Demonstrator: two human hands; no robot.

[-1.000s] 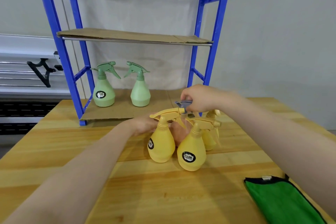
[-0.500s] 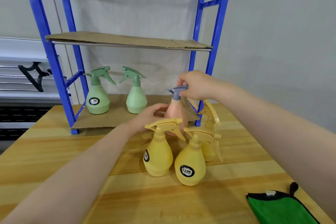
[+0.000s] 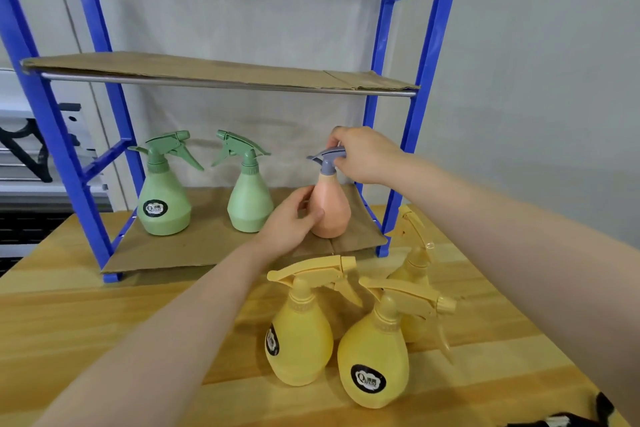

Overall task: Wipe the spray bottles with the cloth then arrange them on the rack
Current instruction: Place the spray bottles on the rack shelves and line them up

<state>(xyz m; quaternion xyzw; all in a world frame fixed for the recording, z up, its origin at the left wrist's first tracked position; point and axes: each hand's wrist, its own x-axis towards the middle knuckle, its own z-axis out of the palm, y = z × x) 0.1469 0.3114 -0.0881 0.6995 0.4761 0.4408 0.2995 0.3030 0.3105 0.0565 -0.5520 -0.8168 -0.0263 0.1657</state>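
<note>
1. The pink bottle (image 3: 330, 210) stands upright on the rack's (image 3: 398, 163) lower shelf, at its right end.
2. The right hand (image 3: 365, 156) pinches its grey trigger head; the left hand (image 3: 292, 222) cups its body.
3. Two green bottles (image 3: 164, 199) stand to its left.
4. Three yellow bottles (image 3: 299, 333) stand on the table (image 3: 104, 315) in front.

One view only, from the camera on my head. It looks forward and down over both my forearms, wide-angle, with straight rack (image 3: 388, 107) posts bowed at the edges. My left hand (image 3: 291, 222) and right hand (image 3: 363, 156) sit near mid-frame, close to the lens. Beyond my hands stands the wall (image 3: 536, 62); below them the table (image 3: 86, 322) fills the lower frame.
</note>
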